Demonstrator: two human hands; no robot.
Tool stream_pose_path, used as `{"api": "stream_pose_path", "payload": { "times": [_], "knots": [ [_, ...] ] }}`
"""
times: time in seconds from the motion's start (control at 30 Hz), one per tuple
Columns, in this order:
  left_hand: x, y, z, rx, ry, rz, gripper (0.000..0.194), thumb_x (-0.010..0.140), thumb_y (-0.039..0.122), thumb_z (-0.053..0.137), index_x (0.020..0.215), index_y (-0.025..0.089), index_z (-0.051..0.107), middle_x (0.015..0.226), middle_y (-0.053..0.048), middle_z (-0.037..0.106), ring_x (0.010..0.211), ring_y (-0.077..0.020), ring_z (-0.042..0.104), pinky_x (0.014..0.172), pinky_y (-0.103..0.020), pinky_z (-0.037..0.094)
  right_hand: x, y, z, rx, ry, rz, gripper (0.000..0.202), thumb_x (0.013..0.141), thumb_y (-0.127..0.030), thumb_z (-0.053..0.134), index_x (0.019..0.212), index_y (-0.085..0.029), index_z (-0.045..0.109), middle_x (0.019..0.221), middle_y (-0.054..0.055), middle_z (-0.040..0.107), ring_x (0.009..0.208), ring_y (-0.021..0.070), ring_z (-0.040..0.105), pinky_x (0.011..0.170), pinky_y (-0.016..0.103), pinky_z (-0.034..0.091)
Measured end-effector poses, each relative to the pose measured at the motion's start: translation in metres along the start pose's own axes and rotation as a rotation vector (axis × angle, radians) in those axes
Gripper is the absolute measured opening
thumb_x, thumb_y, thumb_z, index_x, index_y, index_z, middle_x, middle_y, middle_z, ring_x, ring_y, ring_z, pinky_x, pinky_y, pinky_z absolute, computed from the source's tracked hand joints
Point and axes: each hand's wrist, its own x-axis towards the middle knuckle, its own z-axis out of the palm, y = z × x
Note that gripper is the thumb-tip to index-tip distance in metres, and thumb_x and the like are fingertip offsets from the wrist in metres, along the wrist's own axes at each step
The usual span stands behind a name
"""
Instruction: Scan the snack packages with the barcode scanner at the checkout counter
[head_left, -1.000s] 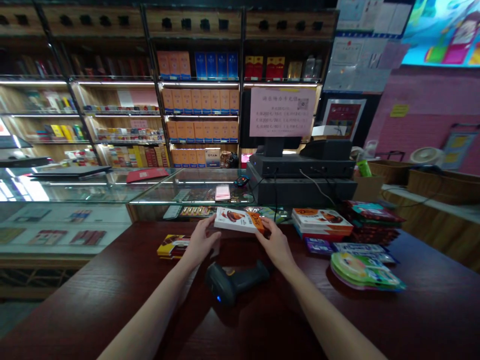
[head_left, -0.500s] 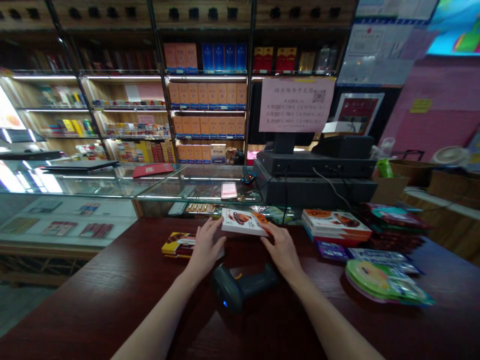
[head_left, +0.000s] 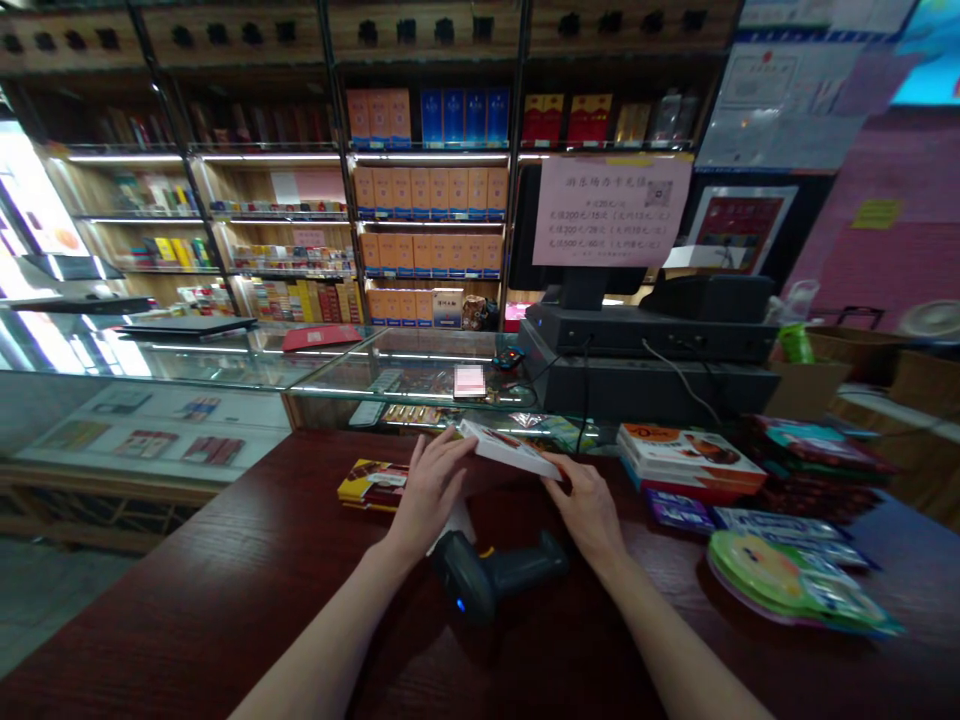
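Note:
A white box with a brown picture [head_left: 511, 449] is tilted above the dark red table [head_left: 247, 570], its right end lower. My right hand [head_left: 589, 505] grips that right end between thumb and fingers. At the box's left end, the fingers of my left hand [head_left: 431, 490] are spread and touch or nearly touch its edge. A black barcode scanner [head_left: 499, 575] with a blue light lies between my forearms. Left of my left hand sits a yellow and brown pack [head_left: 373, 484]. Something white, partly hidden, lies between that hand and the scanner.
On the right are stacked white and orange boxes [head_left: 686, 458], a purple pack [head_left: 679, 509], silvery-blue packs [head_left: 791, 535] and a green round-ended package [head_left: 787, 580]. Behind the table stand a glass counter [head_left: 337, 375] and a black register [head_left: 645, 380].
The box has tipped, its right end now lower, and its top is seen at a flatter angle. The whole view has shifted, moving things slightly right in the picture.

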Motion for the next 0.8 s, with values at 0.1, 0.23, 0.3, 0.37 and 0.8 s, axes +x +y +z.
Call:
{"api": "stream_pose_path", "payload": {
  "times": [0.1, 0.23, 0.3, 0.37, 0.8],
  "knots": [
    [0.0, -0.004, -0.001, -0.025, 0.076, 0.022, 0.041, 0.093, 0.018, 0.051, 0.132, 0.029, 0.057, 0.132, -0.004, 0.065, 0.14, -0.0212, 0.046, 0.123, -0.051, 0.02, 0.0, -0.002, -0.001, 0.11, -0.015, 0.024, 0.031, 0.088, -0.034, 0.059, 0.116, -0.028, 0.07, 0.111, 0.005, 0.074, 0.101, 0.0278, 0.064, 0.093, 0.043, 0.049],
    [0.002, -0.011, -0.003, -0.055, 0.206, 0.041, 0.039, 0.091, 0.019, 0.057, 0.129, 0.028, 0.059, 0.12, -0.004, 0.069, 0.131, -0.0213, 0.053, 0.119, -0.046, 0.031, -0.001, -0.004, 0.001, 0.293, -0.06, 0.053, 0.033, 0.086, -0.038, 0.059, 0.115, -0.027, 0.071, 0.115, 0.007, 0.072, 0.109, 0.0277, 0.064, 0.099, 0.044, 0.048],
    [0.003, -0.013, -0.006, -0.059, 0.229, 0.034, 0.041, 0.089, 0.021, 0.062, 0.129, 0.028, 0.059, 0.117, -0.004, 0.069, 0.128, -0.0226, 0.053, 0.114, -0.045, 0.036, -0.002, -0.003, 0.003, 0.348, -0.092, 0.063, 0.033, 0.085, -0.04, 0.061, 0.114, -0.028, 0.071, 0.114, 0.006, 0.072, 0.108, 0.0276, 0.064, 0.099, 0.044, 0.048],
    [0.004, -0.015, -0.009, -0.062, 0.236, 0.006, 0.043, 0.086, 0.024, 0.066, 0.129, 0.028, 0.06, 0.117, -0.005, 0.068, 0.126, -0.0242, 0.053, 0.112, -0.045, 0.039, -0.002, -0.001, 0.005, 0.393, -0.114, 0.071, 0.034, 0.084, -0.042, 0.062, 0.114, -0.029, 0.071, 0.114, 0.006, 0.073, 0.107, 0.0272, 0.065, 0.1, 0.044, 0.048],
    [0.002, -0.017, -0.013, -0.453, 0.036, -0.219, 0.054, 0.082, 0.029, 0.071, 0.134, 0.024, 0.055, 0.122, -0.009, 0.071, 0.122, -0.0263, 0.062, 0.112, -0.046, 0.04, 0.0, 0.001, 0.009, 0.641, -0.221, 0.077, 0.033, 0.079, -0.04, 0.069, 0.108, -0.024, 0.073, 0.118, 0.007, 0.072, 0.11, 0.0271, 0.065, 0.102, 0.043, 0.047]
  ]
}}
